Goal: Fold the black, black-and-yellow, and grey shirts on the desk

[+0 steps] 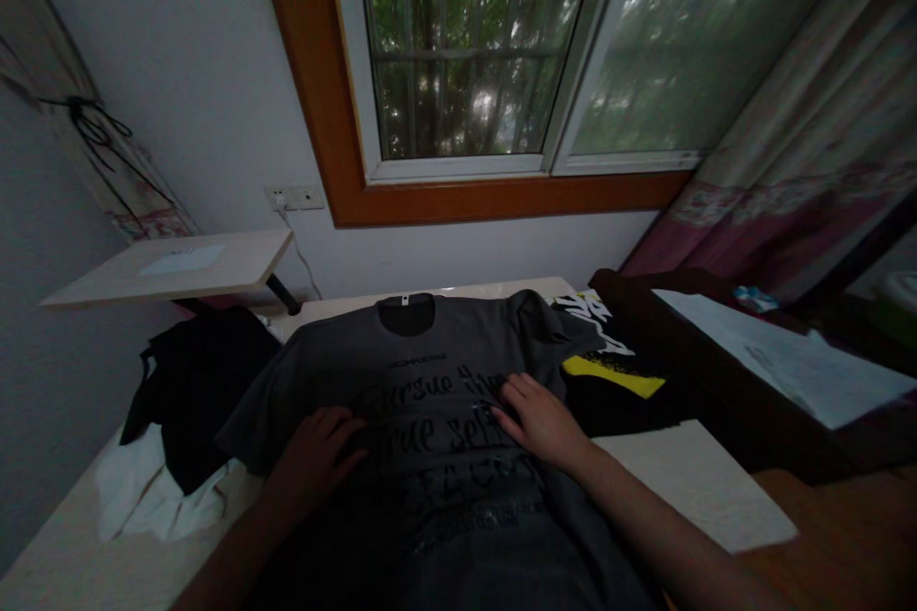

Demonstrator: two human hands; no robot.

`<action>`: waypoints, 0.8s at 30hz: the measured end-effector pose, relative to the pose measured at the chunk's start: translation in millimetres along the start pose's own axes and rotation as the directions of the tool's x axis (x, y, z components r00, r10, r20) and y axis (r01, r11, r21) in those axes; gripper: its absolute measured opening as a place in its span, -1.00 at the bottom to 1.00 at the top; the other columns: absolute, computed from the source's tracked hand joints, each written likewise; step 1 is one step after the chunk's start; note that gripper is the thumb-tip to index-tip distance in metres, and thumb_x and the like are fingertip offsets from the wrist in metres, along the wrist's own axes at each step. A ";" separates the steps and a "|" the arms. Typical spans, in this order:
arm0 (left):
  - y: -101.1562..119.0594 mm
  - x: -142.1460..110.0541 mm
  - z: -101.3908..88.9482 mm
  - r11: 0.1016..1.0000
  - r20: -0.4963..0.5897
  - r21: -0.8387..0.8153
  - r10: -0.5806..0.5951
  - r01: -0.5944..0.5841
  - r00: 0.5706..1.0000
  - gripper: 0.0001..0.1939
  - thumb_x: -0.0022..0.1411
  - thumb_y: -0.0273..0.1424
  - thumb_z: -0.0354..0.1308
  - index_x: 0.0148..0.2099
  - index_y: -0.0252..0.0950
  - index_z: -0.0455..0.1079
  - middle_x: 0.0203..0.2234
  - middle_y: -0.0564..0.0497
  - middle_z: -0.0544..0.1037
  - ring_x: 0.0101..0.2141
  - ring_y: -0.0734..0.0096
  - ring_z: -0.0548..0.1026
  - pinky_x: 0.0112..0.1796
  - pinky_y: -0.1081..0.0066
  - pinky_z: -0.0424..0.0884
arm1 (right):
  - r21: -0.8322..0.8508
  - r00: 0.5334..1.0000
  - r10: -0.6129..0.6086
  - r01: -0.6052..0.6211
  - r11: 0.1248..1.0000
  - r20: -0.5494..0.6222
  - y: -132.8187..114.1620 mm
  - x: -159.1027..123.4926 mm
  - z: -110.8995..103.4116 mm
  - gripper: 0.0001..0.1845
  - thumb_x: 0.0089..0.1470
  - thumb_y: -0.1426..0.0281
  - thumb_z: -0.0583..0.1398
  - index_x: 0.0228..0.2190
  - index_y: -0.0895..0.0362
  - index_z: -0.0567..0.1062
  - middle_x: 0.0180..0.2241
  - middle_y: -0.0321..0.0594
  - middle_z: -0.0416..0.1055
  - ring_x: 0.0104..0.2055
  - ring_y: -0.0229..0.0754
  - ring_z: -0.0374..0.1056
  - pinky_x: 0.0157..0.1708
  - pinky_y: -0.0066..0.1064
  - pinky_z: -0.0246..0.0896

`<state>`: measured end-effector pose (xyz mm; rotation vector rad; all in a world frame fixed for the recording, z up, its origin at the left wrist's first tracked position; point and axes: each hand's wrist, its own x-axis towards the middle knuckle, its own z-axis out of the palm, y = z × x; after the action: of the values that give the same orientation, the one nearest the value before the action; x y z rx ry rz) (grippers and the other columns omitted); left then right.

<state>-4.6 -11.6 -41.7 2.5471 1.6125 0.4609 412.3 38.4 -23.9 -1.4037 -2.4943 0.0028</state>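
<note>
A dark grey T-shirt point(430, 382) lies spread face up on the pale table point(680, 468), its collar toward the window and black lettering across the chest. My left hand point(319, 449) rests on the left part of the chest, fingers stretched over the cloth. On the right side of the lettering lies my right hand point(539, 418), palm down with the fingers apart. Neither hand grips the fabric. The shirt's right sleeve is rumpled, and its lower end runs out of view at the bottom.
Black clothing point(204, 391) and white cloth point(161, 487) lie heaped at the left beneath a raised wooden shelf point(215, 272). To the right is a black garment with a yellow stripe point(616, 377). A dark brown surface point(745, 382) holds a pale sheet point(780, 353). Behind is a window point(487, 57).
</note>
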 end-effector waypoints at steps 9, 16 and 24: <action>13.5 11.7 -11.0 0.999 0.088 -0.039 0.021 -0.018 0.996 -0.79 0.27 -0.50 0.07 -0.12 -0.17 0.47 -0.18 -0.05 0.55 -0.14 0.24 0.48 -0.07 0.23 0.44 | -0.006 0.993 0.004 -0.003 1.000 0.122 -3.4 -7.5 0.6 -0.77 0.34 0.29 0.09 -0.31 0.08 0.47 -0.29 -0.18 0.51 -0.20 -0.10 0.44 -0.20 -0.35 0.22; 13.9 1.8 -31.2 0.965 0.385 -0.239 -0.009 0.109 0.923 -0.76 0.10 -0.54 0.06 -0.20 -0.18 0.43 -0.22 0.02 0.52 -0.20 0.33 0.49 -0.15 0.34 0.39 | 0.010 0.958 0.015 -0.018 1.000 0.285 -27.2 -25.0 -11.7 -0.77 0.27 0.32 0.10 -0.36 0.09 0.51 -0.33 -0.16 0.57 -0.30 -0.12 0.50 -0.31 -0.38 0.17; 21.1 -18.6 -56.3 0.901 0.533 -0.372 0.010 0.224 0.846 -0.78 0.23 -0.41 0.08 -0.14 -0.12 0.50 -0.18 0.05 0.58 -0.18 0.32 0.54 -0.10 0.31 0.43 | 0.216 0.889 -0.058 -0.047 0.975 0.454 -41.1 -41.5 -37.7 -0.85 0.10 0.40 0.20 -0.48 0.08 0.54 -0.43 -0.20 0.57 -0.36 -0.16 0.49 -0.39 -0.42 0.11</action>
<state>-10.6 -42.2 13.0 2.0022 1.2731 0.0656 407.3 -23.2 8.1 -1.4297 -2.7506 0.6678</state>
